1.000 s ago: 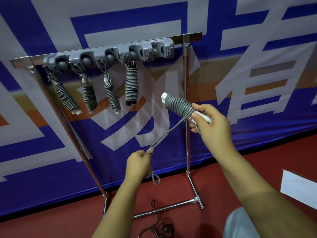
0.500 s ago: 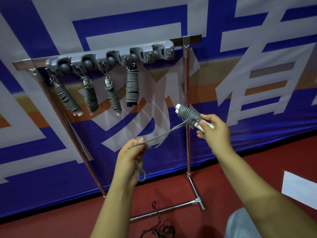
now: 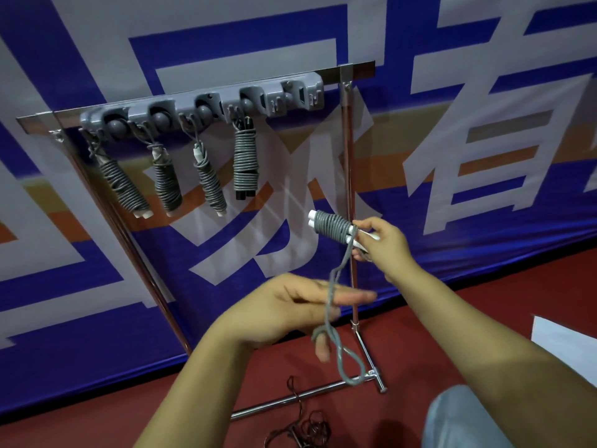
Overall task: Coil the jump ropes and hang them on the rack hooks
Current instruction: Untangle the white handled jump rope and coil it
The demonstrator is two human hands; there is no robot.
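In the head view the coiled jump rope [image 3: 332,226] lies nearly level, white handle ends pointing left toward the rack [image 3: 206,108], gripped by the right hand [image 3: 381,244]. Four coiled ropes [image 3: 244,163] hang from hooks. The left hand [image 3: 290,308], earlier pinching, now has fingers spread, the rope's tail [image 3: 336,337] looped over them.

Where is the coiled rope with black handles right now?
In the head view, the black-handled rope hangs from the grey hook strip, rightmost of the four hung ropes, left of the rack's right post.
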